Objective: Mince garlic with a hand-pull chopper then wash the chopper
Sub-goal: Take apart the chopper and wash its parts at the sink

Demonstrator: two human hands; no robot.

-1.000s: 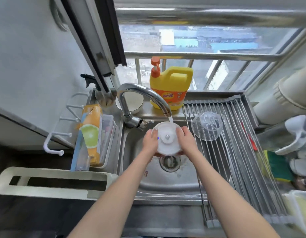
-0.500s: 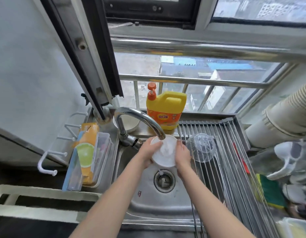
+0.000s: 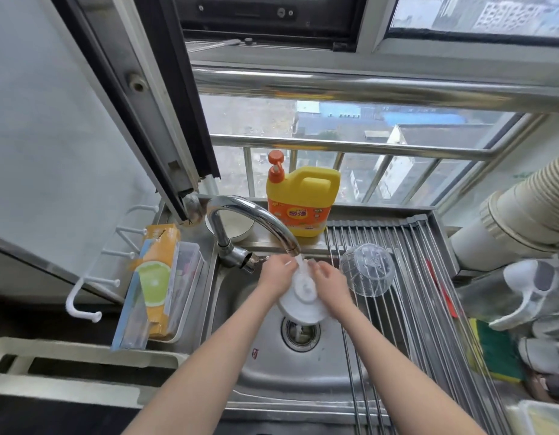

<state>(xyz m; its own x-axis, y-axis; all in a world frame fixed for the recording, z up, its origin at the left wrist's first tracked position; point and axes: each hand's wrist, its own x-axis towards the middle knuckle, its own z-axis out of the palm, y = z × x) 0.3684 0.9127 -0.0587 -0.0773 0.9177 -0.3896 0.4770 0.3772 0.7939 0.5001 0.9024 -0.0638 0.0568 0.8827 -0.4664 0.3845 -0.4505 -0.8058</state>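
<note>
Daylight only, flat and overcast, coming through the window (image 3: 350,127) straight ahead. Exposure ok, outdoor view slightly washed out. Soft specular glare on the faucet (image 3: 256,215) arc and on the steel rail above the faucet. Sink (image 3: 303,372) basin evenly lit, shadows faint. Lower left of the faucet falls off to near black. Strong wide-angle distortion: window frame left of the faucet bows and leans. Mild softness overall, edges right of the faucet smeared.
</note>
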